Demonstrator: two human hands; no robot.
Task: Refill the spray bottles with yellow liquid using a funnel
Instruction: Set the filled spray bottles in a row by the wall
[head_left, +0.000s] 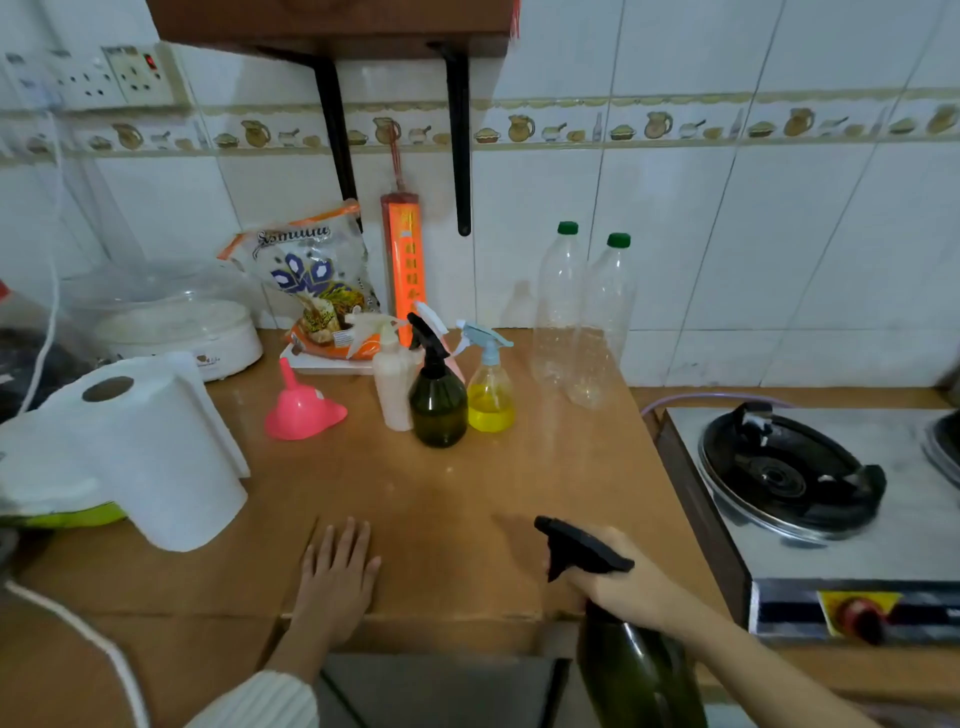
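My right hand (621, 582) grips the neck of a dark green spray bottle (636, 670) with a black trigger head (579, 548), held at the counter's front edge. Flat on the brown counter (452, 499), palm down, rests my left hand (340, 571). Further back lies a pink funnel (303, 408), mouth down. Beside it stand three spray bottles: a white one (393, 382), a dark green one (438, 400) and a clear one (490, 389) part full of yellow liquid.
Two clear plastic bottles (582, 317) with green caps stand against the tiled wall. A roll of paper towel (150, 452) lies at the left, a white appliance (171, 317) and a snack bag (311, 275) behind. A gas stove (800, 478) sits to the right.
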